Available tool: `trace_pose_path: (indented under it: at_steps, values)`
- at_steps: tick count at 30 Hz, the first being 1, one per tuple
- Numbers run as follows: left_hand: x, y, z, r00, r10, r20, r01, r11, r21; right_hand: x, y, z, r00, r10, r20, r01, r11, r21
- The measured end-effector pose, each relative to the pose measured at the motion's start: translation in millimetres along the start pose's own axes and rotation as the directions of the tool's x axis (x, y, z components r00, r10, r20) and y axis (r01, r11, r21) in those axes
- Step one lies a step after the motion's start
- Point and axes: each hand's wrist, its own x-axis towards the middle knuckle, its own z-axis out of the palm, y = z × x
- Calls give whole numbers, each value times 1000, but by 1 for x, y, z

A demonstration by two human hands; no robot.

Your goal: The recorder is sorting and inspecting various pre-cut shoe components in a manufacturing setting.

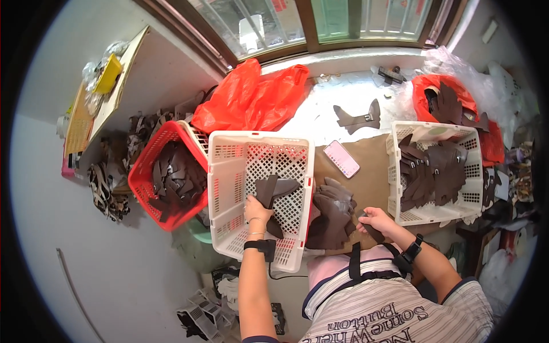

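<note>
touching a dark brown piece (265, 191), the left hand (259, 211) sits inside the white basket (226, 188). its thumb lies along the piece's left edge, but the other fingers are partly hidden, so i cannot tell whether they are clamped on it or just resting there. right of these fingers, a second brown piece (286, 187) points sideways across the lattice of the basket, and a third brown piece (275, 230) lies just below and to the right of them.

the right hand (378, 222) is well apart from the left, its thumb and fingers pinched together on a small dark piece (374, 233) that hangs beneath the palm. just left of those fingers, a heap of brown pieces (331, 214) lies overlapped on a brown sheet (374, 157), between the two hands. a phone (342, 159) with a lit screen lies on the sheet, farther out from the right fingers and a little to their left. beyond the phone, a lone buckled piece (359, 118) lies on the bright white surface.

right of the right fingers stands another white basket (393, 171), tilted a little, with rows of dark buckled pieces (449, 171) in it. left of the left fingers, past the basket wall, a red basket (139, 177) leans with a jumble of dark pieces (177, 171) inside. a red plastic bag (251, 97) is crumpled beyond the left fingers, behind the white basket.
</note>
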Motion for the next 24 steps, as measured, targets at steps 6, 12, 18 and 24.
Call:
trace_pose_path:
  at_steps: [6, 12, 18, 24]
  values:
    - [13, -40, 16, 986, 123, -112, -126, 992, -26, 1, 7, -4, 1000, -10, -26, 11, 998, 66]
    - [12, -45, -6, 998, 33, 52, -27, 993, -119, -18, -8, 0, 996, -82, -35, 86, 991, 105]
    - [-29, -14, -102, 886, 278, 370, 80, 696, -713, -51, -27, -11, 981, -178, -76, 188, 968, 165]
    - [-86, -25, -154, 839, 512, 185, -7, 350, -937, -68, -51, -2, 969, -233, -81, 243, 960, 141]
